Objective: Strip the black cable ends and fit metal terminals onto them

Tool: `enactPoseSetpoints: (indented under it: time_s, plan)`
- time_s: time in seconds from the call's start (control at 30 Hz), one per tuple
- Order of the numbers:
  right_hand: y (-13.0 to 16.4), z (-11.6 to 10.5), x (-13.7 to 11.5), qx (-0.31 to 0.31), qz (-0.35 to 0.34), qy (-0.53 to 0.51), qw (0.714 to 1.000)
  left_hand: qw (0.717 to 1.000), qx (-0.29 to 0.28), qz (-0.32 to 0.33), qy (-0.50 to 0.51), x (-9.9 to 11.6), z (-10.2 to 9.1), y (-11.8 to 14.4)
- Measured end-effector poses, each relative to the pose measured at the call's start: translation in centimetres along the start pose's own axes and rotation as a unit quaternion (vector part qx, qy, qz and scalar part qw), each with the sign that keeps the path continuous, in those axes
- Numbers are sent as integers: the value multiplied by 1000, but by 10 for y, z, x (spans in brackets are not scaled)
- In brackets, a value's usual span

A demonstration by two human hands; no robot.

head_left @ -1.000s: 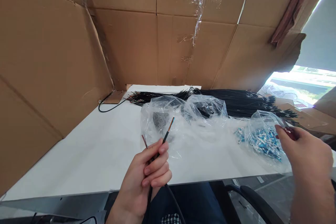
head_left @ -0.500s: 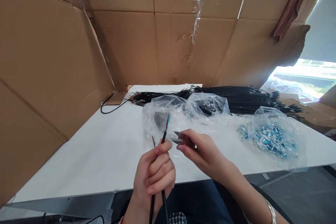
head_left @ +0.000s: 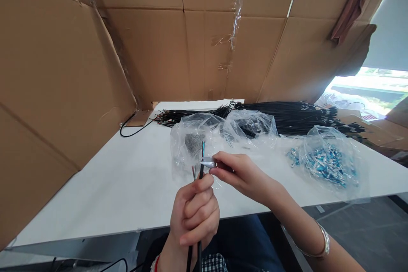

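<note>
In my left hand [head_left: 196, 210], closed in a fist, is a black cable [head_left: 201, 171] held upright. Blue and other thin coloured wires [head_left: 203, 148] stick out of its top end. A second stripped end with thin reddish and dark wires [head_left: 193, 172] stands just left of it, and two black lengths run down below the fist. My right hand [head_left: 237, 174] grips small metal cutters [head_left: 208, 162], whose handles are mostly covered by the fingers. Their jaws meet around the black cable just below the bared wires.
Clear plastic bags [head_left: 210, 125] lie mid-table, one with small grey pieces. Black cable bundles [head_left: 287, 114] stretch along the back. A bag of blue-and-metal connectors [head_left: 331, 163] sits at right on the white table [head_left: 111, 195]. Cardboard walls [head_left: 159, 51] rise behind and left.
My right hand has moved left, bringing the cutters from beside the cable onto it. Their jaws were apart and are now closed on the cable. My left hand has shifted slightly right and down.
</note>
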State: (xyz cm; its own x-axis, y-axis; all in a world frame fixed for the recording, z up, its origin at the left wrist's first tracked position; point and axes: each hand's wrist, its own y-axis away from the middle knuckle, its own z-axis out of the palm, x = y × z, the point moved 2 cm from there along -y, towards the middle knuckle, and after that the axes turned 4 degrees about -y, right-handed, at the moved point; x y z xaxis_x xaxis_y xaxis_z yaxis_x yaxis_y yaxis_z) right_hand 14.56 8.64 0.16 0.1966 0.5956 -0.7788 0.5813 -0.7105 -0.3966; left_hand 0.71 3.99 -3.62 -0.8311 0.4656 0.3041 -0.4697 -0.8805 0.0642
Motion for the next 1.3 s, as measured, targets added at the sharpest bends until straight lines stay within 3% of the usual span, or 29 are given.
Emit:
enactPoseSetpoints:
  time_s: [0.13, 0.27, 0.53, 0.73, 0.9, 1.07, 1.17, 1.3]
  plan:
    - [-3, 1, 25, -20, 59, -92, 994, 999, 28, 18, -12, 0, -4, -13]
    - [-3, 3, 54, -46, 137, -206, 968, 996, 46, 71, 3, -7, -3, -30]
    - [-9, -7, 83, -94, 194, -252, 943, 988, 69, 136, 23, -19, -1, -47]
    - [-14, -8, 90, -86, 230, -246, 938, 983, 89, 160, -14, -19, -1, -52]
    - [-10, -12, 79, 21, 233, -274, 933, 988, 82, 96, -84, -22, 3, -48]
    - [-1, -16, 45, 101, 195, -323, 921, 982, 43, 49, -178, -26, 8, -34]
    - [6, -14, 26, 104, 162, -364, 911, 975, -3, 30, -219, -25, 10, -23]
    - [13, -6, 13, 22, 91, -434, 896, 970, -91, -49, -221, -23, 11, -12]
